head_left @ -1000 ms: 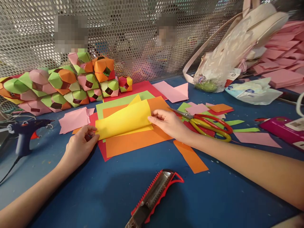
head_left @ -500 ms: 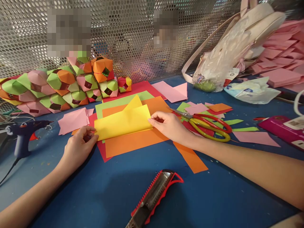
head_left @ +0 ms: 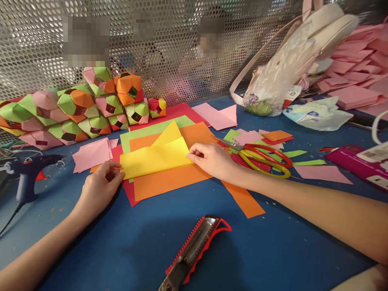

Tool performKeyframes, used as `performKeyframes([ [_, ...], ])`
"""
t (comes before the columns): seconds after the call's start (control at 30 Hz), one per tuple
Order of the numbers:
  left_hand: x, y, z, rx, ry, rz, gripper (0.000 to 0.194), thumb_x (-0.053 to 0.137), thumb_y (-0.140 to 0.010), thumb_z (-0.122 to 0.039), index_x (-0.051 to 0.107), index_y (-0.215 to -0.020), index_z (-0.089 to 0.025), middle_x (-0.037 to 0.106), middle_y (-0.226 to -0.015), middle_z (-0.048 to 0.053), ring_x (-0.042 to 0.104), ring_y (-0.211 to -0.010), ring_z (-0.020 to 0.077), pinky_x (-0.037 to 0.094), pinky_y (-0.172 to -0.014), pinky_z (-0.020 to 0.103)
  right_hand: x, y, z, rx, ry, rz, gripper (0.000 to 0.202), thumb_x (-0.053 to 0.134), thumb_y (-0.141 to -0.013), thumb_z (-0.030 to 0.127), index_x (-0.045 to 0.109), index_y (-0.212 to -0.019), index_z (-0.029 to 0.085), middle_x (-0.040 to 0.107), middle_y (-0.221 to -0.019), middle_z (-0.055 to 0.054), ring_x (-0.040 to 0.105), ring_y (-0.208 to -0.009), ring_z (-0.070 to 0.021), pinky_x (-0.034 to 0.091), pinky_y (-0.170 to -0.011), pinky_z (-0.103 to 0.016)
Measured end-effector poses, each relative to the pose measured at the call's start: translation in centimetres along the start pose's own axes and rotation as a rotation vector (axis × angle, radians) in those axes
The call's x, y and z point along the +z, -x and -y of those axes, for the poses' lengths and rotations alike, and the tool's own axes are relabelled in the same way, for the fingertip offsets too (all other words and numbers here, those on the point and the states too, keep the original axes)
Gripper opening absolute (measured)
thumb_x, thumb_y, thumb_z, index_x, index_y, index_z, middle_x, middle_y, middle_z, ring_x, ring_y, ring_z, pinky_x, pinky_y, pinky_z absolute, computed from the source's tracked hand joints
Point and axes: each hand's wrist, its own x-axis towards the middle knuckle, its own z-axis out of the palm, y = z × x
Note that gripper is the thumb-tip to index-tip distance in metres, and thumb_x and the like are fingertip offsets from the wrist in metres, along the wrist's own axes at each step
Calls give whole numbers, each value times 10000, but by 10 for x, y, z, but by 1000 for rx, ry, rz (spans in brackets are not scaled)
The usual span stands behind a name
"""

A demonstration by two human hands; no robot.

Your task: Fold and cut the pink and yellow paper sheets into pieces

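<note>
A folded sheet of yellow paper (head_left: 154,158) lies across the middle, with one pointed corner sticking up behind its fold. My left hand (head_left: 101,188) pinches its left end between thumb and curled fingers. At the right end, my right hand (head_left: 212,159) grips the edge between thumb and forefinger. Under the yellow paper are orange paper (head_left: 169,184), light green paper (head_left: 182,121) and red paper (head_left: 182,110). Just beyond my right hand lie scissors (head_left: 263,158) with red and yellow handles. A red-edged utility knife (head_left: 195,250) rests nearer to me.
Folded paper modules (head_left: 69,105) are stacked at the back left before a perforated metal screen (head_left: 178,40). A dark blue glue gun (head_left: 28,178) lies left. Pink paper pieces (head_left: 92,155), paper scraps (head_left: 248,137), a cream bag (head_left: 327,36) and a magenta device (head_left: 348,161) surround the work.
The right end of the yellow paper and my right hand have shifted slightly left. The whole view has moved a little; both hands keep their hold.
</note>
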Motion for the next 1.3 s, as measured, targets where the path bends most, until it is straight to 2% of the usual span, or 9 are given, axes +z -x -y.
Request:
performKeyframes([
  [0.4, 1, 2, -2, 81, -48, -29, 291, 494, -810, -469, 536, -974, -234, 651, -777, -6, 622, -703, 189, 445, -650, 293, 4, 2, -2, -143, 220, -23, 164, 492, -910, 246, 553, -764, 205, 667, -698, -20, 572, -616, -160, 291, -580, -309],
  [0.73, 1, 3, -4, 96, -62, -25, 254, 483, -821, -447, 527, -961, -240, 649, -775, -11, 622, -697, 182, 449, -653, 286, 2, 5, 3, -135, 230, 6, 154, 467, -919, 249, 555, -799, 208, 663, -719, -32, 587, -654, -172, 297, -570, -307],
  [1.1, 1, 6, -9, 129, -114, -18, 219, 474, -846, -394, 538, -977, -231, 657, -767, -9, 612, -682, 184, 440, -650, 287, 5, 7, 0, -175, 288, -18, 153, 458, -911, 221, 556, -794, 203, 673, -748, -49, 587, -648, -173, 290, -557, -302],
  [1.3, 3, 8, -6, 234, -186, -7, 213, 431, -890, -349, 541, -1010, -213, 677, -833, 33, 639, -785, 217, 463, -717, 320, 7, 8, -2, -205, 333, -32, 162, 455, -901, 232, 553, -775, 207, 663, -712, -46, 586, -628, -183, 274, -548, -300],
])
